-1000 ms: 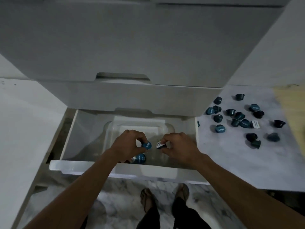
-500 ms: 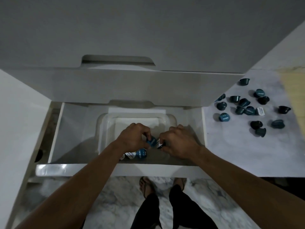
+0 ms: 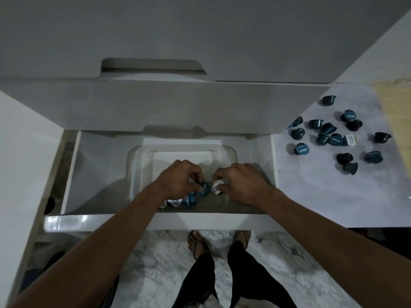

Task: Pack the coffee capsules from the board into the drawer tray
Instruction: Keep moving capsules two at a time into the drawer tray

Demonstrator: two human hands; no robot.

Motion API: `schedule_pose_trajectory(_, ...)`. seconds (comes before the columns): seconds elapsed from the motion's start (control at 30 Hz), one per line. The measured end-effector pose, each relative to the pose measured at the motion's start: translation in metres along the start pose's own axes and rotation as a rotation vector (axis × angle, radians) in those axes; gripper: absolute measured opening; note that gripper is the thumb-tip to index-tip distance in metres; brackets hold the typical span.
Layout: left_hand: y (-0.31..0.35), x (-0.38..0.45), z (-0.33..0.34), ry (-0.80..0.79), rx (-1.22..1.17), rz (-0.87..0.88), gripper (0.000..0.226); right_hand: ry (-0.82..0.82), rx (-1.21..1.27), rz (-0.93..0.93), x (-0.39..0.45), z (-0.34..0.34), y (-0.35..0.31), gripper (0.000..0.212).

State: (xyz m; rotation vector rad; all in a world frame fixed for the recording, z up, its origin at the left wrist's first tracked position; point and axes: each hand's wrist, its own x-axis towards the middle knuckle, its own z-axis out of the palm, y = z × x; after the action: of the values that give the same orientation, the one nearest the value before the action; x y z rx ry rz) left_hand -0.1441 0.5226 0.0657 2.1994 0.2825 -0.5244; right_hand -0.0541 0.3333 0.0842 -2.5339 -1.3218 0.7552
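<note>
Tray (image 3: 138, 165), clear plastic, inside open white drawer (image 3: 93, 174). At tray's near edge, row of capsules (image 3: 178, 202), some blue-lidded, some white-lidded. Left hand (image 3: 180, 181) over tray, fingers pinched on blue capsule (image 3: 204, 189) next to that row. Right hand (image 3: 242, 183) alongside, fingers pinched on white-lidded capsule (image 3: 216, 186), just beside the blue one. Right of tray, beyond drawer wall, marbled board (image 3: 333, 192) with many loose capsules (image 3: 329, 134), mostly dark blue, scattered and lying at odd angles.
</note>
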Motion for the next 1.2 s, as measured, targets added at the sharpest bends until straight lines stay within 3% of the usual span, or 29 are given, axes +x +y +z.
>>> schedule_pose_trajectory(0.5,-0.008,0.007,0.006,-0.113,0.182,0.013,0.015,-0.163,0.003,0.044,0.002,0.01,-0.003,0.018)
schedule_pose_trajectory(0.87,-0.007,0.004,0.006,-0.127,0.175,0.027,0.019,-0.156,0.031,0.055,0.002,0.01,-0.003,0.02)
schedule_pose_trajectory(1.0,0.0,-0.003,-0.002,-0.054,0.159,0.039,0.026,-0.086,0.1,0.06,-0.002,0.002,-0.005,0.024)
schedule_pose_trajectory(1.2,0.036,-0.03,-0.031,0.184,0.052,0.034,0.032,0.186,0.339,0.07,-0.024,-0.042,-0.017,0.032)
